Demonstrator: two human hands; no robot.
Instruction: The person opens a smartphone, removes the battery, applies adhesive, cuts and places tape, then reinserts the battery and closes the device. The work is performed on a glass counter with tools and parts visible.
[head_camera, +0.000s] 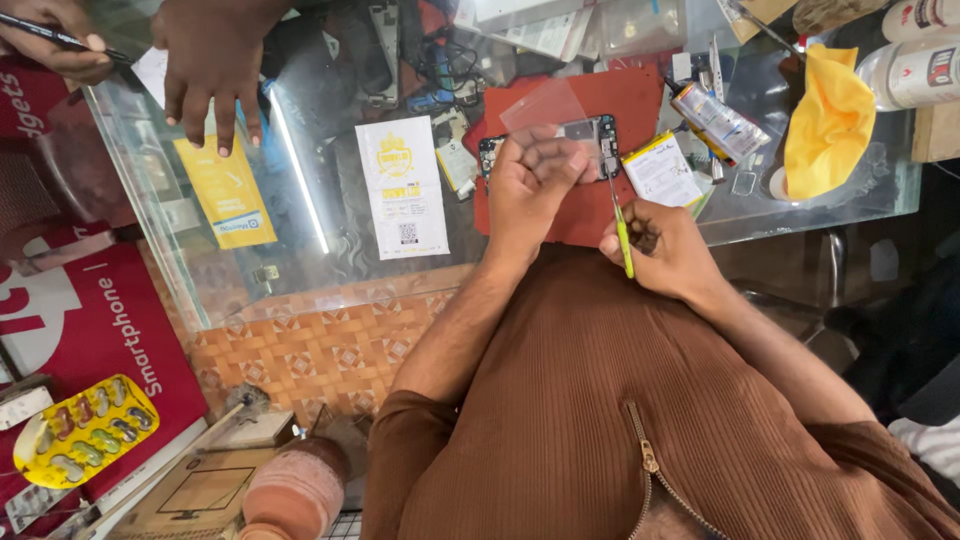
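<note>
The left hand lies flat on an opened black smartphone with its back cover off, its fingers curled down over the middle of the phone and pressing it against a red rectangular work mat. The phone lies on that mat, on a glass-topped bench, with its two ends showing on either side of the fingers. A clear thin plastic sheet stands just beyond the fingertips, touching or nearly touching the phone.

The right hand is closed around a slim screwdriver with a yellow-green handle; its fingers wrap the handle and the metal tip points up to the right end of the phone, just beside the left-hand fingers.

Just right of the screwdriver tip lies a flat white-labelled phone battery. Further right of both hands are a tube of adhesive with a printed label and a crumpled yellow cloth, well apart from the fingers.

Left of the left hand, under the glass, lie a white printed card and a yellow printed card. Another person's hand rests on the glass above the yellow card, and a second hand of theirs holds a dark pen at the far left corner.
</note>
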